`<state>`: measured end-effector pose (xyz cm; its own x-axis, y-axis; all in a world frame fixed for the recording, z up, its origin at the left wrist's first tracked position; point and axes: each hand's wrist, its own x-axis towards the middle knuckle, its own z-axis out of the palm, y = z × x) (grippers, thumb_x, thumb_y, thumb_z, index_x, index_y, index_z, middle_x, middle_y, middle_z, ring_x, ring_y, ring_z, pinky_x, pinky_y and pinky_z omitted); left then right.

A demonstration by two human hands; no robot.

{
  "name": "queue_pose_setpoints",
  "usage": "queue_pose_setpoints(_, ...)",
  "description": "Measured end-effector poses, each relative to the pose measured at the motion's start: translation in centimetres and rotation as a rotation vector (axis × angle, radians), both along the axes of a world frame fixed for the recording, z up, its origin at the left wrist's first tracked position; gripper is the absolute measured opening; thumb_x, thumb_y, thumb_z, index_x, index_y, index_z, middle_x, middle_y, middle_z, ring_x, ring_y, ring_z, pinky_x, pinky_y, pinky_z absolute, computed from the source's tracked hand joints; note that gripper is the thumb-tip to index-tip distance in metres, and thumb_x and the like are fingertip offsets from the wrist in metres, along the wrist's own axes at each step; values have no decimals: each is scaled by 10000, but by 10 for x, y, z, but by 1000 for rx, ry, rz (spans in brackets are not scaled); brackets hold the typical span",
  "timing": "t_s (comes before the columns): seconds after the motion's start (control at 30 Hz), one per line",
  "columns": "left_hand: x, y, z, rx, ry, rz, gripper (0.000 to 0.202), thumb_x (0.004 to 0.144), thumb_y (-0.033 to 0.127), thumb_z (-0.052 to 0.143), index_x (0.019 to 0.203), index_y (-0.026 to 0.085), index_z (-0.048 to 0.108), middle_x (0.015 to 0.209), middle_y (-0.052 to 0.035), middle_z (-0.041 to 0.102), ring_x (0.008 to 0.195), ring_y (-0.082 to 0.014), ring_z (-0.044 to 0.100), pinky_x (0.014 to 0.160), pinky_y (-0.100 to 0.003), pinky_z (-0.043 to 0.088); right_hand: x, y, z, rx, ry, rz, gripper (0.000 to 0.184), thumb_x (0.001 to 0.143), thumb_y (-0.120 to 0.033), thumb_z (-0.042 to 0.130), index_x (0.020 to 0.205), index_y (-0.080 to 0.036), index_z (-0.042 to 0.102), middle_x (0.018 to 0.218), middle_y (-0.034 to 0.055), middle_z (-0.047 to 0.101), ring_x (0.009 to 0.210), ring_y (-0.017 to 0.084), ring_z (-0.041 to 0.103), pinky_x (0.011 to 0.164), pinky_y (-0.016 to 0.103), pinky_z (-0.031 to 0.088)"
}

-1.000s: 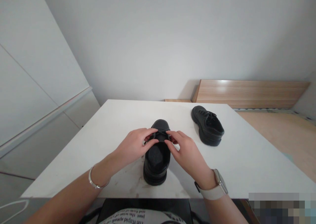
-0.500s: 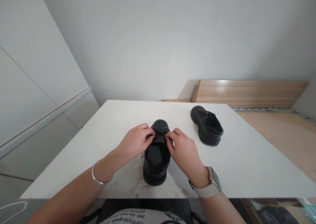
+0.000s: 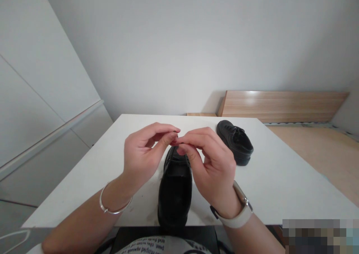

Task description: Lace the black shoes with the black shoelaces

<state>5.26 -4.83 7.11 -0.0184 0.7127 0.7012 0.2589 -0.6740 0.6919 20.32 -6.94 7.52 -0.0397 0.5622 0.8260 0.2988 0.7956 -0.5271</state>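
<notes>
A black lace-up shoe (image 3: 175, 201) stands on the white table (image 3: 92, 179) in front of me, its heel end toward me at the front edge. Above its front part, my left hand (image 3: 146, 153) and my right hand (image 3: 213, 164) meet with fingertips pinched together. Both are closed on the dark shoelace, of which only small bits show between the fingers. My hands hide the toe and most of the lacing. A silver bangle is on my left wrist, a watch with a pale strap on my right.
A second black shoe (image 3: 236, 142), with its lace tied, sits farther back on the right of the table. Beyond the table's right side are a wooden headboard (image 3: 283, 106) and bed base (image 3: 314, 143). White cabinet panels (image 3: 36, 108) stand at the left.
My hands have risen from the sides of the lacing and come together above the shoe. The shoe has shifted toward me, with its heel now at the table's front edge.
</notes>
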Motion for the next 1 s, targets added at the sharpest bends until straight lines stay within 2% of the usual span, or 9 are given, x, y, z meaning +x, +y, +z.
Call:
queue_pose_setpoints(0.1, 4, 4, -5, -47, -15, -42, 136, 901, 319, 695, 891, 194, 747, 851, -31, 751, 779, -159, 708, 714, -251, 613, -4, 8, -6, 24, -33, -12, 174, 947, -133, 576, 952, -258, 697, 907, 17, 676, 855, 161, 646, 777, 328, 557)
queue_pose_setpoints(0.23, 6, 7, -9, -173, -151, -155, 230, 877, 400, 715, 896, 172, 705, 797, -23, 729, 701, -147, 707, 687, -254, 632, -5, 16, -12, 29, -21, -86, 173, 947, -129, 572, 934, -247, 697, 926, 31, 636, 885, 167, 617, 775, 331, 542)
queue_pose_setpoints(0.33, 6, 8, -10, -250, -209, -254, 239, 874, 402, 721, 898, 170, 673, 747, -7, 699, 655, -130, 694, 651, -231, 622, -6, 19, -12, 11, 28, -111, 145, 926, -132, 608, 909, -239, 705, 926, 31, 615, 879, 165, 608, 760, 321, 538)
queue_pose_setpoints(0.5, 3, 10, -12, -357, -217, -395, 243, 885, 387, 711, 938, 155, 666, 753, -30, 699, 659, -141, 691, 645, -245, 612, -5, 21, -18, -96, 105, 6, 121, 916, -148, 633, 920, -241, 709, 947, 33, 641, 894, 166, 636, 786, 315, 554)
queue_pose_setpoints(0.67, 1, 10, -10, -360, -188, -373, 195, 877, 336, 721, 911, 146, 697, 790, -46, 717, 673, -137, 689, 665, -246, 606, 0, 23, -32, -273, 208, 153, 165, 925, -182, 632, 1074, -224, 690, 983, 41, 701, 889, 151, 666, 805, 287, 558)
queue_pose_setpoints(0.83, 4, 10, -5, -330, -205, -371, 90, 871, 230, 710, 893, 143, 711, 784, -27, 716, 672, -111, 675, 669, -210, 586, 6, 27, -32, -389, 233, 235, 84, 915, -193, 640, 984, -205, 688, 919, 24, 715, 840, 137, 676, 782, 269, 553)
queue_pose_setpoints(1.0, 3, 20, -3, -365, -198, -367, 86, 864, 196, 712, 922, 134, 727, 743, -15, 703, 678, -105, 660, 685, -207, 560, 4, 33, -27, -395, 215, 194, 28, 905, -184, 629, 928, -199, 636, 868, 15, 677, 825, 140, 648, 795, 294, 519)
